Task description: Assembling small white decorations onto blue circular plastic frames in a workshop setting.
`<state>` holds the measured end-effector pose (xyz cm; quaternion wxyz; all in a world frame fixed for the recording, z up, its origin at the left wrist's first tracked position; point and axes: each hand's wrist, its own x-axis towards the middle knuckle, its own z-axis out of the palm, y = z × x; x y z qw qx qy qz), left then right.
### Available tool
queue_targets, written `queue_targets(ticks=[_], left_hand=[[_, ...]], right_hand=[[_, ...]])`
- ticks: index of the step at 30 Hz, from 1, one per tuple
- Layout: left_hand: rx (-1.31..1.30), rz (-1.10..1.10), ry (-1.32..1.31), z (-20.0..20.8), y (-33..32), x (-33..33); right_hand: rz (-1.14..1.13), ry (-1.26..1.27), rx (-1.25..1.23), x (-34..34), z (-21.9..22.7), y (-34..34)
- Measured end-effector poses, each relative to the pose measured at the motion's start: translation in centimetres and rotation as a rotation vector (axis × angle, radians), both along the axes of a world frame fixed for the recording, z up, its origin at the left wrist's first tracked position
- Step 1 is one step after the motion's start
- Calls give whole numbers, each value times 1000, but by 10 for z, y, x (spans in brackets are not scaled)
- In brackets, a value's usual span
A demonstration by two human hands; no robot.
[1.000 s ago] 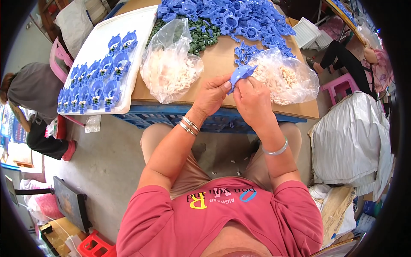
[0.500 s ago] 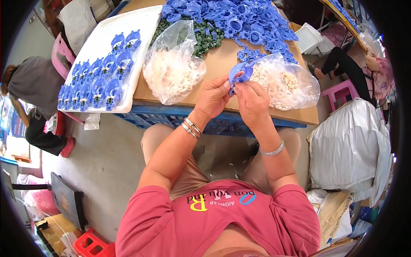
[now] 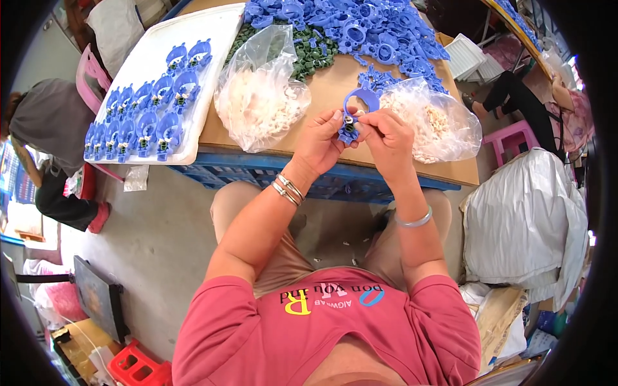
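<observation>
Both hands meet over the table's near edge at one blue plastic toy part (image 3: 362,99), with a round ring on top and a dark green and white piece set in its lower body. My left hand (image 3: 322,143) grips its lower body from the left between thumb and fingers. From the right, my right hand (image 3: 387,138) pinches at the middle of the part, where a small white bit shows by the fingertips. To the right lies an open clear bag of small white pieces (image 3: 421,125). Left of my hands, another clear bag (image 3: 257,109) holds similar white pieces.
A white tray (image 3: 212,38) at left carries rows of assembled blue parts (image 3: 168,132). Piles of blue parts (image 3: 380,32) and dark green pieces (image 3: 312,55) cover the table's far side. Two other people sit nearby, left and right. A silvery sack (image 3: 521,219) stands at right.
The blue part has turned in my hands, so its ring now stands up and its green-and-white middle shows. My right hand has shifted slightly to the right.
</observation>
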<state>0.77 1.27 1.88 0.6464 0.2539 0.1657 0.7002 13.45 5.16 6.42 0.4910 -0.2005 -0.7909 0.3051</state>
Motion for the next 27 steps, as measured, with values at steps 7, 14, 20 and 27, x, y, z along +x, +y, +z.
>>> queue_targets(ticks=[7,14,20,27], left_hand=[[-30,44,29,-9,1,4],[-78,-1,-30,-4,2,-3],[-107,-36,-72,-8,4,2],[-85,29,-131,-14,7,-19]], right_hand=[[-13,-66,-89,-4,-16,8],[-32,-9,77,-3,-9,5],[-102,-139,254,2,-18,15],[-691,126,232,62,13,58]])
